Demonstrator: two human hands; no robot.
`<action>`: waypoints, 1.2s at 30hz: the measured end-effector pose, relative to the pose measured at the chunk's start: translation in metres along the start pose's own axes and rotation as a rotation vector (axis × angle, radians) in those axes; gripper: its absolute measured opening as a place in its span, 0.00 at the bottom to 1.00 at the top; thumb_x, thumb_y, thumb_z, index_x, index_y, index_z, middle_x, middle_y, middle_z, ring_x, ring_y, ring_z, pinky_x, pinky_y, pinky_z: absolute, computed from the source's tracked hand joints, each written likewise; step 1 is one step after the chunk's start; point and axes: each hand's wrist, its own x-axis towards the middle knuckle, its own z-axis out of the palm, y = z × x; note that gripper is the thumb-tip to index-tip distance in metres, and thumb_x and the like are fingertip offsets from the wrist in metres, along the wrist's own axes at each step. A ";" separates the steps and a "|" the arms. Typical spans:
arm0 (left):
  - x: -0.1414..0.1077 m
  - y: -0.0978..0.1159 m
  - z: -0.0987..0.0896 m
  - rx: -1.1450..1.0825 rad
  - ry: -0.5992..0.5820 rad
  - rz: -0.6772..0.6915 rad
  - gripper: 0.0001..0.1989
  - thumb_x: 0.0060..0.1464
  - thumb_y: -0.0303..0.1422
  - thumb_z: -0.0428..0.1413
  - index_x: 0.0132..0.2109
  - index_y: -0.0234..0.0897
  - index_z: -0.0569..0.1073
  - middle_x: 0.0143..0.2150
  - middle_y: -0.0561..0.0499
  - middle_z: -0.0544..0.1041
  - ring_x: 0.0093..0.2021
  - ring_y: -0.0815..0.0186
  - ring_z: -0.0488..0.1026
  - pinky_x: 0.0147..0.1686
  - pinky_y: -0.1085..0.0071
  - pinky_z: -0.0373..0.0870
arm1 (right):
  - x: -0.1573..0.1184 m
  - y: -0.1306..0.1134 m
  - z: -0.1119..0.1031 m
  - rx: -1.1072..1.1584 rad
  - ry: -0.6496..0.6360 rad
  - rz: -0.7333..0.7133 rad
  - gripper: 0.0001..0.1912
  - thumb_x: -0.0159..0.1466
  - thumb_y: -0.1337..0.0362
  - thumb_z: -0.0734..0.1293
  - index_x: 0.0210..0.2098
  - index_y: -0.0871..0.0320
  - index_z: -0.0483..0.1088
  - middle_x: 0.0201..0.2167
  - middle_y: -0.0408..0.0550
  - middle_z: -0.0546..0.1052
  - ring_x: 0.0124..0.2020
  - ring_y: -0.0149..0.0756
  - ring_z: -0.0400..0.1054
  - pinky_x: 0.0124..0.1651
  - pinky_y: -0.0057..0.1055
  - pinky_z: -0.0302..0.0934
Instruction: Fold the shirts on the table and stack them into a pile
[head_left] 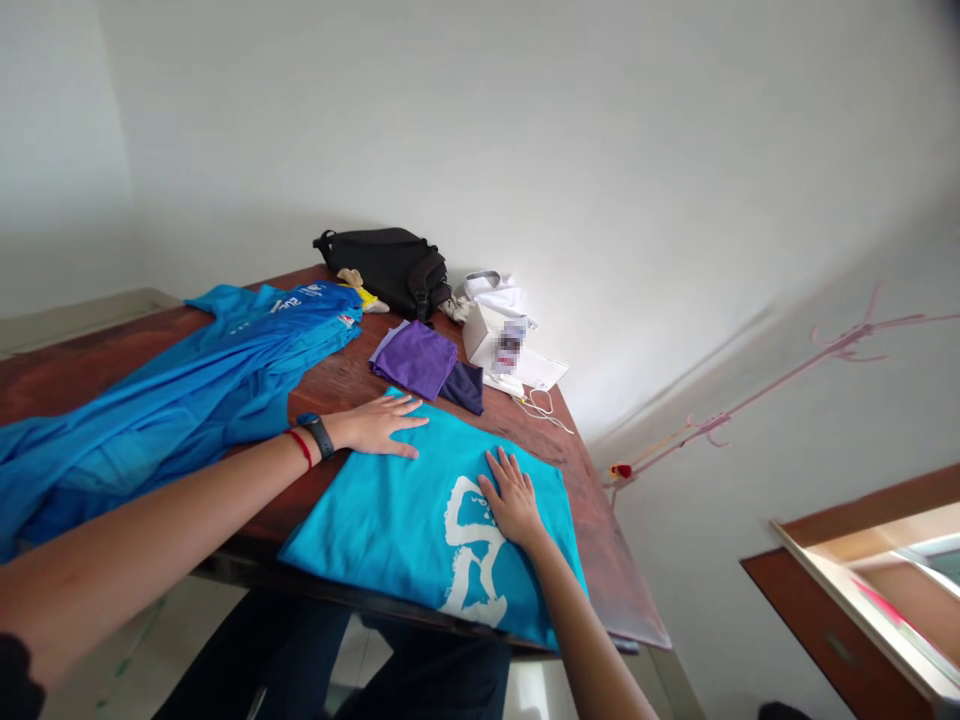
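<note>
A teal T-shirt (390,510) with a white brush-style print lies folded into a broad flat shape at the front edge of the table. My left hand (382,425) rests on its far left part, fingers spread, with a dark watch and a red cord at the wrist. Flat on the shirt beside the print lies my right hand (514,497), its fingers stretched out. Neither hand grips anything. To the left, a heap of blue garments (187,385) spreads loosely across the table.
Behind the shirt lie a folded purple cloth (416,358) and a dark navy cloth (463,387). Farther back are a black backpack (382,262), a white box (481,335) and a white cable (541,408) on the brown table (607,570). A pink coat stand (780,372) stands at the right.
</note>
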 end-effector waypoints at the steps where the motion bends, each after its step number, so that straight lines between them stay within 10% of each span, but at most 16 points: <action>1: -0.001 0.000 -0.001 -0.005 0.006 -0.003 0.42 0.58 0.62 0.54 0.72 0.46 0.63 0.77 0.39 0.50 0.76 0.43 0.46 0.71 0.47 0.42 | 0.000 0.000 0.000 0.003 0.003 -0.003 0.34 0.74 0.42 0.53 0.75 0.47 0.52 0.77 0.47 0.45 0.77 0.50 0.34 0.74 0.59 0.35; 10: -0.003 -0.009 -0.004 -0.048 0.007 -0.012 0.43 0.55 0.63 0.56 0.71 0.46 0.65 0.77 0.41 0.51 0.76 0.44 0.47 0.70 0.50 0.46 | 0.003 0.008 0.004 0.067 0.038 0.003 0.35 0.72 0.41 0.56 0.73 0.49 0.58 0.76 0.46 0.49 0.77 0.52 0.37 0.74 0.59 0.36; 19: -0.001 -0.004 -0.014 -0.229 0.260 0.017 0.28 0.63 0.54 0.55 0.59 0.39 0.78 0.61 0.42 0.78 0.66 0.51 0.70 0.63 0.61 0.65 | 0.005 0.021 0.007 0.292 0.187 -0.016 0.27 0.71 0.46 0.60 0.60 0.52 0.75 0.69 0.51 0.66 0.74 0.53 0.52 0.74 0.60 0.39; 27: -0.004 0.026 -0.032 -0.143 0.315 -0.068 0.22 0.66 0.46 0.52 0.49 0.36 0.83 0.53 0.42 0.83 0.58 0.50 0.77 0.59 0.60 0.68 | 0.000 0.022 -0.003 0.551 0.464 -0.050 0.24 0.68 0.47 0.62 0.44 0.57 0.81 0.55 0.56 0.80 0.59 0.52 0.73 0.63 0.46 0.64; 32: -0.065 0.099 -0.049 -0.162 0.097 0.069 0.23 0.61 0.48 0.59 0.60 0.47 0.77 0.61 0.49 0.78 0.65 0.50 0.70 0.64 0.59 0.66 | -0.053 0.060 -0.020 0.520 0.602 0.004 0.25 0.69 0.45 0.61 0.42 0.58 0.81 0.45 0.57 0.83 0.49 0.52 0.77 0.52 0.42 0.71; 36: -0.149 0.126 -0.019 -0.117 -0.010 0.058 0.46 0.46 0.47 0.71 0.70 0.60 0.63 0.73 0.52 0.63 0.70 0.45 0.63 0.67 0.52 0.64 | -0.126 0.108 -0.001 0.371 0.543 -0.091 0.22 0.71 0.48 0.61 0.45 0.55 0.80 0.47 0.56 0.83 0.50 0.49 0.77 0.53 0.39 0.72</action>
